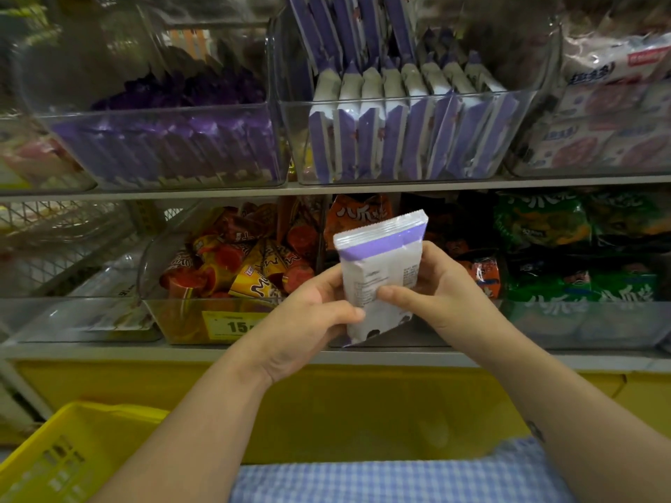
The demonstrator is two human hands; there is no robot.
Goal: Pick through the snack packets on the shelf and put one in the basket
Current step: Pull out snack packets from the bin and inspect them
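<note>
Gripping white packet (377,274) | left hand (308,321) | right hand (428,285) | forearms raised

Head-worn view, forward and down; seemingly near the shelf (90,352)

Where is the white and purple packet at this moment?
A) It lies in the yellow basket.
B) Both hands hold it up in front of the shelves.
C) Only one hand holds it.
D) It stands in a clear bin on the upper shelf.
B: the left hand and the right hand both grip the white and purple packet, well above the yellow basket.
</note>
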